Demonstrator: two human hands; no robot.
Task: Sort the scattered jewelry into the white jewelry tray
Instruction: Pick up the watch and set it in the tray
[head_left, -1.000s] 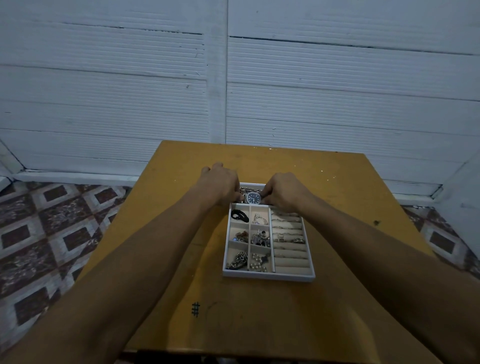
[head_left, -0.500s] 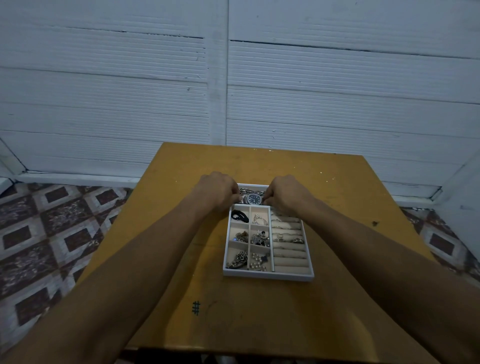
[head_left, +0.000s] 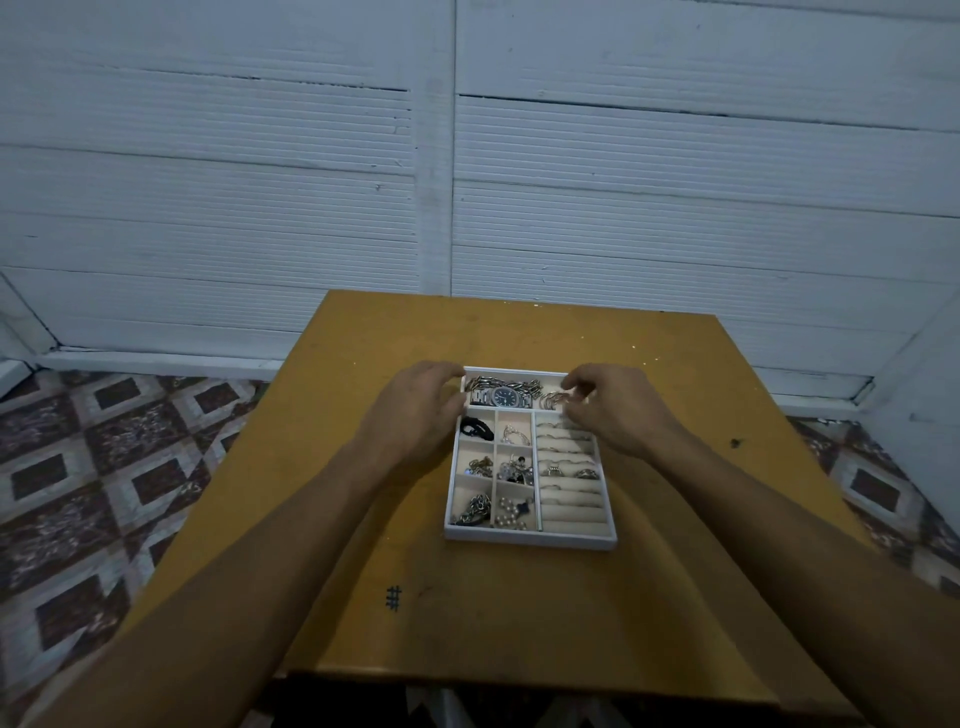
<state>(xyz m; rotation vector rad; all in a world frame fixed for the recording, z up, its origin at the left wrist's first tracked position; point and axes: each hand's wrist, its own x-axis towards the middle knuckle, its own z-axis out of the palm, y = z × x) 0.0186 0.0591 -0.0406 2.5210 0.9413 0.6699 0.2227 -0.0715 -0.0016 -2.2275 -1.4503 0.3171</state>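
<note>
White jewelry tray (head_left: 530, 539) near the table (head_left: 519, 613) centre. Beyond, in its far compartment, the watch (head_left: 505, 397): rigid case, slippery loose links, best pinched at the case. Left hand (head_left: 423, 410) and right hand (head_left: 610, 410) flank it, fingers curled; grasp cannot be determined.

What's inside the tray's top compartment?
In the tray: a watch lying flat, dial up, chain links behind it, thin rings at its right. The right hand covers the far right corner.
</note>
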